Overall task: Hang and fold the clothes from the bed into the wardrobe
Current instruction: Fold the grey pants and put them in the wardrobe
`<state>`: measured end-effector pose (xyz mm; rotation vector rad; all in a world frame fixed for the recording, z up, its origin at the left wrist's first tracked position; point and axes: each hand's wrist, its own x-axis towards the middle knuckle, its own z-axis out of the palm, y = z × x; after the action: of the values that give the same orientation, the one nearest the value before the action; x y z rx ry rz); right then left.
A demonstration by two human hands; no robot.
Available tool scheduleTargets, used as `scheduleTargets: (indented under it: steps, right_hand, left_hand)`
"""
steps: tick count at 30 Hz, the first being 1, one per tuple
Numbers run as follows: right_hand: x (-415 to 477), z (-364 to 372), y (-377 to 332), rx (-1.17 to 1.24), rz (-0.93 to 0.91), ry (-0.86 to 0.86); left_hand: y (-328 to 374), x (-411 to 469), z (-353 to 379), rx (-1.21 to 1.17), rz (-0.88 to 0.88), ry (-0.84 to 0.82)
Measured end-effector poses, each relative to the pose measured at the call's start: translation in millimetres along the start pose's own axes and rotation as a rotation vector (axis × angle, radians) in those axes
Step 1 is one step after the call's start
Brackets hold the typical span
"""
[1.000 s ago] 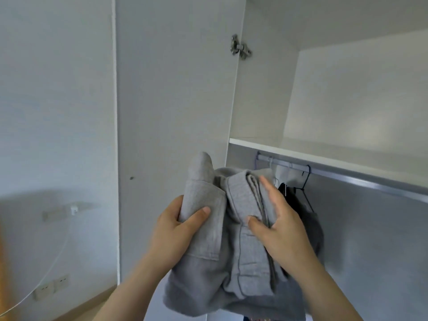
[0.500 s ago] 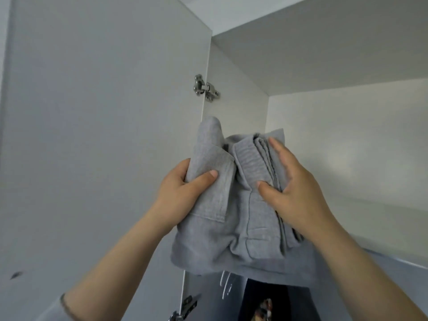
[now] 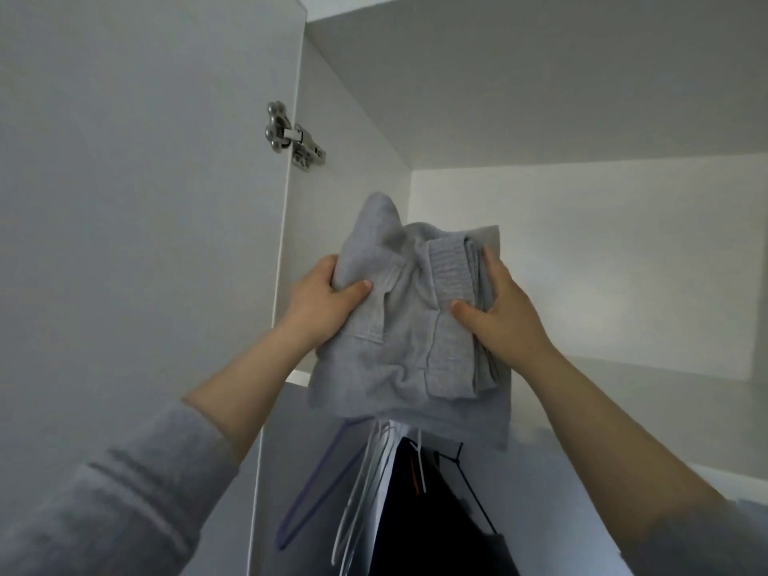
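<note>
Wardrobe door [image 3: 145,201], white, stands open at the left, with a metal hinge [image 3: 293,137] on its inner edge. The left hand [image 3: 322,303] grips the left side of a folded grey garment [image 3: 415,334], thumb on top and fingers curled behind. The garment is held up at the front of the wardrobe's upper shelf [image 3: 644,409]; whether it touches the shelf cannot be told. Below it hang a purple hanger [image 3: 316,492], white hangers [image 3: 365,484] and dark clothing [image 3: 424,525]. The right hand [image 3: 505,313] clasps the garment's right side, thumb pressed on the front.
</note>
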<state>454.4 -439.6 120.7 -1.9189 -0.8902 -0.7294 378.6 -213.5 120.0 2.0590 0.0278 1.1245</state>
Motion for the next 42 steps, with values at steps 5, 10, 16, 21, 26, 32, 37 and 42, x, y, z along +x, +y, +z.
scheduleTargets:
  steps: [5, 10, 16, 21, 26, 32, 37, 42]
  right_hand:
    - [-8.4, 15.6, 45.8, -0.081, 0.534, -0.282]
    - [-26.6, 15.0, 42.2, -0.050, 0.295, -0.135]
    - [-49.6, 5.4, 25.2, -0.037, 0.001, -0.347]
    - [-46.6, 5.3, 30.4, -0.168, -0.023, -0.548]
    - [-33.3, 11.1, 40.7, -0.210, -0.027, -0.638]
    - [-13.6, 21.8, 58.9, -0.292, 0.006, -0.730]
    - [6.7, 38.4, 71.2, -0.362, 0.035, -0.766]
    - [23.6, 52.3, 87.5, -0.367, 0.049, -0.739]
  left_hand:
    - [-38.8, -9.3, 31.8, 0.302, -0.130, -0.208]
    - [-46.2, -30.7, 30.9, 0.192, 0.171, -0.264]
    - [-57.8, -31.8, 31.7, 0.294, 0.320, -0.478]
    - [-58.7, -21.6, 29.9, 0.324, 0.303, -0.604]
    - [-55.2, -7.0, 34.2, 0.321, 0.316, -0.704]
    - [-57.2, 16.1, 49.6, 0.417, 0.235, -0.834]
    - [-65.3, 41.3, 74.7, 0.521, 0.081, -0.877]
    - [-77.0, 66.7, 95.8, 0.843, 0.123, -0.927]
